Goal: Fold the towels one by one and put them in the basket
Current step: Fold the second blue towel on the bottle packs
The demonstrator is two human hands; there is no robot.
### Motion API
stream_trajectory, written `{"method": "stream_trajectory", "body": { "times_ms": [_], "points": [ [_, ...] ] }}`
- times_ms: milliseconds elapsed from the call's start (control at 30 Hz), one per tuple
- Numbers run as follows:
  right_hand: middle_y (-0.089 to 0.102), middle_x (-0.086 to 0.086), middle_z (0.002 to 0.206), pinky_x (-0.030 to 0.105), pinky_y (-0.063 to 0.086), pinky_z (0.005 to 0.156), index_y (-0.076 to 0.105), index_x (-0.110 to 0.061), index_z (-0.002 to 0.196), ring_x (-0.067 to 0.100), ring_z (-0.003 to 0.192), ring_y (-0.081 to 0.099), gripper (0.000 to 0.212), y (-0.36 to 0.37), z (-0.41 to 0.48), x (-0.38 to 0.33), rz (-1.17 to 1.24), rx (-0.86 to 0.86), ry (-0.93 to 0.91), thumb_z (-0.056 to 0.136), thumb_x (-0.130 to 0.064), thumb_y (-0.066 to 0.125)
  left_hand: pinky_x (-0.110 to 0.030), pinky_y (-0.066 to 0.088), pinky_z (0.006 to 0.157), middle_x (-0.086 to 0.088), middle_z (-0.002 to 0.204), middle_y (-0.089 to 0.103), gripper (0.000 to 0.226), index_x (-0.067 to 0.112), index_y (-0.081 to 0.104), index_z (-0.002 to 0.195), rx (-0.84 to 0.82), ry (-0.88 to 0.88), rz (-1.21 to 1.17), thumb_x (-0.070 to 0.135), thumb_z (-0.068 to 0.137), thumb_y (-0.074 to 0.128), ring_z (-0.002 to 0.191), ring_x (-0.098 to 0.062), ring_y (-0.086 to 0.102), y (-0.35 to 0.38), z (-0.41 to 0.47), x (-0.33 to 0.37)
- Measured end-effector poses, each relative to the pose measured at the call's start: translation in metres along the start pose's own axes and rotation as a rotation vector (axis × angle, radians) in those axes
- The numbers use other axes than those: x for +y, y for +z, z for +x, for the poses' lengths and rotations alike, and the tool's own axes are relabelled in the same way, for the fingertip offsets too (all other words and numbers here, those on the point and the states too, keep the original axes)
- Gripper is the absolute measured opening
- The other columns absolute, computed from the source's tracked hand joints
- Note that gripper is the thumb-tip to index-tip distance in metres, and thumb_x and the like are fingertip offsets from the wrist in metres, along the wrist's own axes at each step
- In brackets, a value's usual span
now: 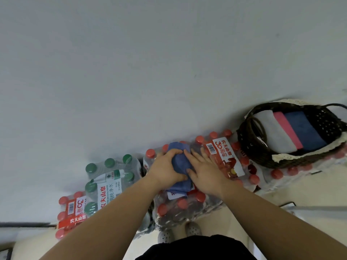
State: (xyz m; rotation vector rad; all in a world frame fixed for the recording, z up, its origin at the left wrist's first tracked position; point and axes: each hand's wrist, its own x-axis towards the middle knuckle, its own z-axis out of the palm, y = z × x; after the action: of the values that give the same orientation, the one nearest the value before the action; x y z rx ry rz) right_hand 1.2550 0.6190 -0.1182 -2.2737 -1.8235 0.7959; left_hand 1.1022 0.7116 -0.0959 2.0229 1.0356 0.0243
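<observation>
**Towel clasped on the bottle packs, basket off to the right**

Head view. A blue towel [181, 164] is gripped by the left hand [165, 170], whose fingers are curled over its far end while the palm covers its left side. The right hand [205, 172] is laid against the towel's right edge, fingers straight and spread, with nothing enclosed by them. Whether its palm bears on the cloth or on the plastic beneath cannot quite be told. The towel is bunched into a narrow bundle between the two hands, and its near end is seen just below the wrists.

Directly under the grip lies a red-cap pack [223, 156] of bottles, on which the towel rests. A green-cap pack [109, 177] is seen left of the grip. Right of the grip and farther off, well apart from both hands, a dark woven basket [244, 139] is set on more red-capped bottles. A white towel [272, 132], a pink towel [288, 128] and a navy towel [306, 128] are held in it, folded, side by side.
</observation>
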Motion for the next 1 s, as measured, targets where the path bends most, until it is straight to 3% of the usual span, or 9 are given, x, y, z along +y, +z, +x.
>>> {"method": "stream_trajectory", "body": {
  "times_ms": [100, 233, 300, 467, 567, 633, 700, 900, 1000],
  "points": [
    [0.013, -0.003, 0.167, 0.041, 0.008, 0.124, 0.013, -0.033, 0.158, 0.027, 0.153, 0.0, 0.061, 0.003, -0.005, -0.004, 0.202, 0.055, 0.02, 0.104, -0.032, 0.041, -0.012, 0.038, 0.086, 0.006, 0.121, 0.041, 0.076, 0.031, 0.047, 0.137, 0.073, 0.034, -0.132, 0.027, 0.071, 0.085, 0.105, -0.011, 0.051, 0.003, -0.005, -0.004],
    [0.021, 0.0, 0.164, 0.036, 0.019, 0.122, 0.024, -0.029, 0.157, 0.019, 0.15, 0.018, 0.055, -0.009, -0.014, -0.014, 0.398, 0.137, 0.024, 0.105, -0.039, 0.041, -0.002, 0.035, 0.08, 0.002, 0.126, 0.037, 0.077, 0.03, 0.045, 0.139, 0.14, 0.051, -0.209, 0.021, 0.072, 0.084, 0.103, -0.01, 0.048, 0.006, -0.017, 0.007],
    [0.026, -0.002, 0.161, 0.026, 0.024, 0.117, 0.027, -0.027, 0.156, 0.013, 0.146, 0.027, 0.053, -0.022, -0.019, -0.02, 0.535, 0.162, 0.035, 0.105, -0.04, 0.04, 0.005, 0.036, 0.072, 0.0, 0.13, 0.036, 0.078, 0.026, 0.043, 0.142, 0.161, 0.069, -0.262, 0.017, 0.075, 0.083, 0.094, 0.0, 0.048, 0.004, -0.022, 0.021],
    [0.049, -0.019, 0.135, 0.019, 0.049, 0.098, 0.037, -0.039, 0.145, -0.001, 0.121, 0.054, 0.042, -0.067, -0.032, -0.025, 0.987, 0.326, 0.063, 0.104, -0.038, 0.045, 0.004, 0.039, 0.074, 0.0, 0.132, 0.036, 0.076, 0.024, 0.045, 0.14, 0.24, 0.167, -0.426, 0.009, 0.076, 0.083, 0.095, 0.025, 0.047, -0.001, -0.023, 0.077],
    [0.049, -0.031, 0.123, 0.019, 0.052, 0.091, 0.029, -0.045, 0.148, -0.005, 0.11, 0.058, 0.053, -0.1, -0.041, -0.006, 1.151, 0.37, 0.061, 0.099, -0.048, 0.049, 0.001, 0.042, 0.079, 0.005, 0.128, 0.038, 0.075, 0.033, 0.047, 0.138, 0.316, 0.251, -0.362, 0.018, 0.074, 0.084, 0.103, 0.016, 0.049, 0.004, -0.016, 0.117],
    [0.057, -0.02, 0.13, 0.032, 0.055, 0.094, 0.033, -0.044, 0.147, 0.004, 0.112, 0.063, 0.06, -0.123, -0.046, 0.015, 1.263, 0.343, 0.09, 0.092, -0.059, 0.052, -0.001, 0.044, 0.083, 0.01, 0.125, 0.037, 0.076, 0.038, 0.046, 0.136, 0.34, 0.3, -0.332, 0.023, 0.073, 0.085, 0.107, 0.014, 0.049, 0.011, -0.009, 0.144],
    [0.064, -0.011, 0.126, 0.032, 0.059, 0.085, 0.045, -0.04, 0.14, 0.006, 0.103, 0.069, 0.051, -0.147, -0.053, 0.04, 1.314, 0.338, 0.124, 0.093, -0.059, 0.051, -0.005, 0.045, 0.087, 0.015, 0.125, 0.036, 0.079, 0.041, 0.045, 0.138, 0.324, 0.345, -0.306, 0.028, 0.072, 0.086, 0.11, 0.013, 0.047, 0.023, 0.0, 0.169],
    [0.065, -0.017, 0.118, 0.024, 0.059, 0.079, 0.048, -0.041, 0.134, -0.002, 0.101, 0.066, 0.038, -0.194, -0.07, 0.129, 1.147, 0.53, 0.063, 0.097, -0.05, 0.051, -0.014, 0.05, 0.091, 0.015, 0.128, 0.033, 0.076, 0.053, 0.036, 0.14, 0.317, 0.436, -0.173, 0.045, 0.078, 0.078, 0.111, 0.007, 0.05, 0.069, 0.036, 0.242],
    [0.062, -0.016, 0.123, 0.034, 0.06, 0.085, 0.044, -0.038, 0.139, 0.005, 0.104, 0.067, 0.049, -0.211, -0.078, 0.175, 1.18, 0.529, 0.088, 0.094, -0.051, 0.056, -0.026, 0.05, 0.098, 0.015, 0.135, 0.031, 0.077, 0.052, 0.024, 0.147, 0.266, 0.434, -0.079, 0.055, 0.084, 0.067, 0.118, -0.004, 0.048, 0.089, 0.052, 0.269]
  ]
}}
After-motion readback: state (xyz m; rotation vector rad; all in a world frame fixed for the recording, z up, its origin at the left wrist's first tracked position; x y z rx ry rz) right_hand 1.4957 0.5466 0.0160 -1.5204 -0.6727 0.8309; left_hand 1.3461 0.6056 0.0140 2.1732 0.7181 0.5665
